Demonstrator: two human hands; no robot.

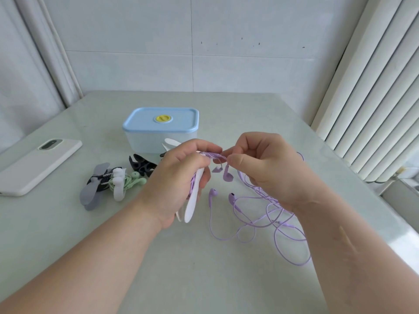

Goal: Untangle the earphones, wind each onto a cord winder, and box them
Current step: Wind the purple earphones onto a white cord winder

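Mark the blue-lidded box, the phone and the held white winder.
blue-lidded box (pixel 145 120): head view, on the lid.
phone (pixel 38 166): head view, middle of its back.
white winder (pixel 192 205): head view, its lower wing.

no readable txt or labels anywhere (yellow knob on box lid (pixel 162 118) is blank).

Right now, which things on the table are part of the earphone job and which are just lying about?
Job:
left hand gripping white winder
right hand pinching purple cord
loose purple earphones
black winder
green set, wound
grey winder, wound
box, lid on

Lying about:
phone
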